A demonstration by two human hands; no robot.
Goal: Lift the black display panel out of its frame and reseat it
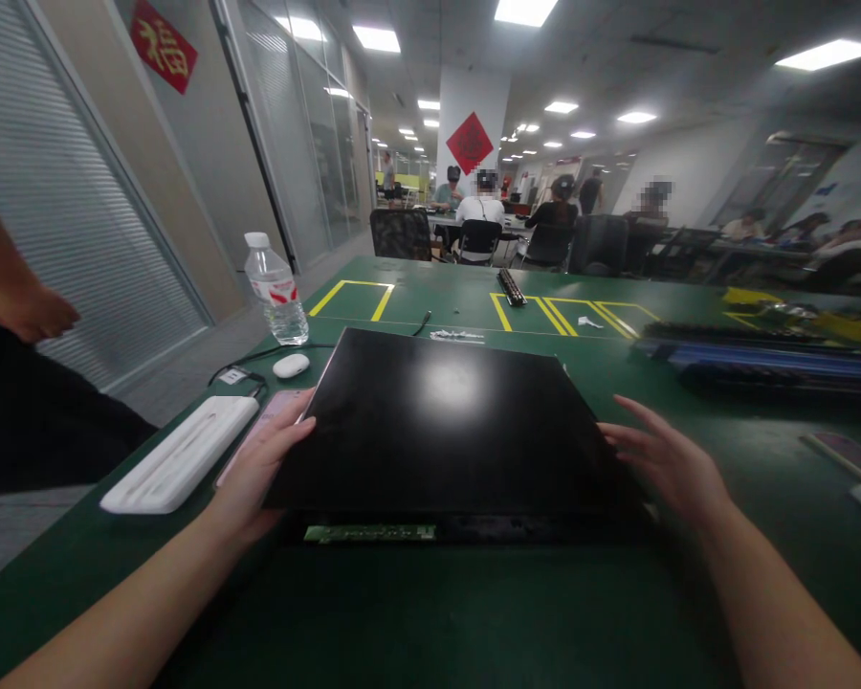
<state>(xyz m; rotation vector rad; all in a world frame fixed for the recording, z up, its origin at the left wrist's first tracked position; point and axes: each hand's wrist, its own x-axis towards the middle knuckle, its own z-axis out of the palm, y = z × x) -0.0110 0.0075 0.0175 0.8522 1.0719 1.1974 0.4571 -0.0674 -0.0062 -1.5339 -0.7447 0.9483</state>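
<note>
A flat black glossy panel (445,421) lies on the green table (416,612) in front of me, with a strip of green circuit board (369,533) showing under its near edge. My left hand (258,474) grips the panel's left near corner, thumb on top. Beside the right edge, my right hand (664,459) hovers with fingers spread, just touching or a little off the panel.
A white power strip (179,452), a phone (258,431), a white mouse-like case (291,365) and a water bottle (276,292) stand to the left. Dark long parts (761,364) lie at right. Another person's arm (14,287) is at far left. People sit at tables behind.
</note>
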